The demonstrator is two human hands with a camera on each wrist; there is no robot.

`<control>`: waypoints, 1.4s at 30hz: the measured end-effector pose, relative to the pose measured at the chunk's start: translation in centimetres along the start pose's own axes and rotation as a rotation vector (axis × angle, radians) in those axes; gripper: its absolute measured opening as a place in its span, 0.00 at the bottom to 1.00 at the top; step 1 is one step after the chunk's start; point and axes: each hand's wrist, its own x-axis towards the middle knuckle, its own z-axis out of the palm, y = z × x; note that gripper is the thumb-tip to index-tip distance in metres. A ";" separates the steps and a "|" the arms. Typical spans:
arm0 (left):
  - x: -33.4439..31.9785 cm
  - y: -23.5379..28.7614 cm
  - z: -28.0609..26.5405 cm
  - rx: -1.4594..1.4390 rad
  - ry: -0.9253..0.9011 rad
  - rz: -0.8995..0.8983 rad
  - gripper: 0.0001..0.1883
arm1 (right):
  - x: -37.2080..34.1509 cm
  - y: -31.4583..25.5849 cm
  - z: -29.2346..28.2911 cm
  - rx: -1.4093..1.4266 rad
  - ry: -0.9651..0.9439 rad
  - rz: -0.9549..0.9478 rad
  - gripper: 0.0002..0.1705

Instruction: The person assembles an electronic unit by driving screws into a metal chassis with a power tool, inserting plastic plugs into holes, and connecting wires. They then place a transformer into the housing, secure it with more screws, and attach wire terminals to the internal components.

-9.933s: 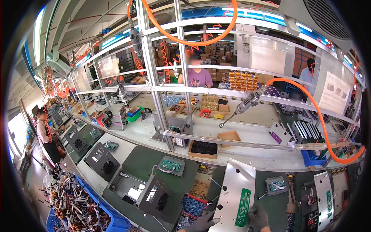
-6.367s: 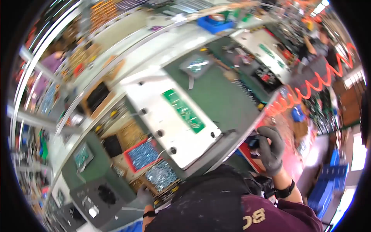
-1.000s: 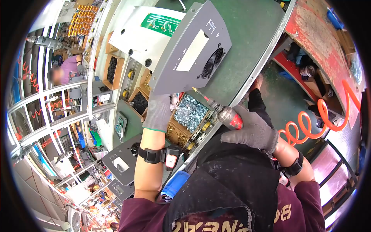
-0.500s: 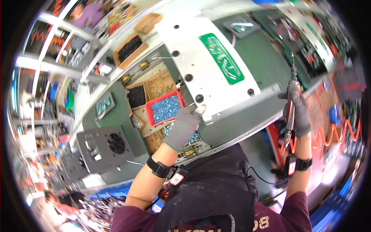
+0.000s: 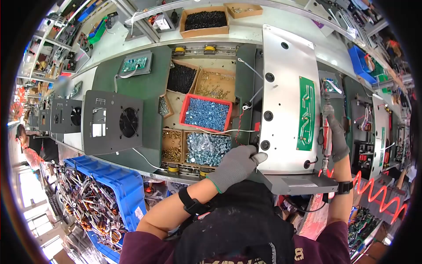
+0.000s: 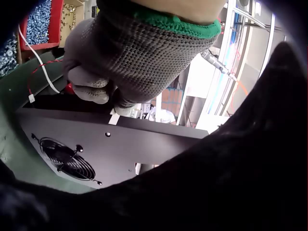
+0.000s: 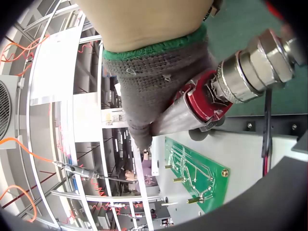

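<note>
My gloved left hand (image 5: 237,165) grips the near left corner of a metal housing (image 5: 281,132). In the left wrist view its fingers (image 6: 89,86) curl at the edge of the dark grey front plate (image 6: 120,144), which bears a round fan grille (image 6: 67,159). A long green circuit board (image 5: 306,114) lies on the housing's silver top. My right hand (image 5: 337,138), also gloved, grips a red and silver air screwdriver (image 5: 326,136) beside the housing's right edge. Its silver body (image 7: 180,118) runs under the palm in the right wrist view, partly covered by the glove.
Left of the housing stand a red tray of blue screws (image 5: 206,114), a box of silver hardware (image 5: 206,149) and a box of black parts (image 5: 181,78). Another fan housing (image 5: 112,121) is further left. A blue crate of wired parts (image 5: 105,185) stands below. A red coiled hose (image 5: 373,193) hangs right.
Since half a second ago, the right hand has brought the screwdriver close to the housing's right edge; the left hand stays at its near corner. The head view has turned. Earliest, no screwdriver was held.
</note>
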 end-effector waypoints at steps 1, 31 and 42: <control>0.0 0.0 0.0 -0.007 0.003 -0.001 0.23 | -0.6 -0.6 0.3 -0.007 -0.003 0.001 0.22; 0.6 0.2 0.2 0.212 -0.077 0.113 0.24 | -19.5 11.1 -4.5 0.208 0.346 -0.178 0.32; 1.2 -1.0 -0.3 -0.049 -0.086 -0.020 0.10 | -27.6 19.2 14.4 0.265 0.110 -0.111 0.37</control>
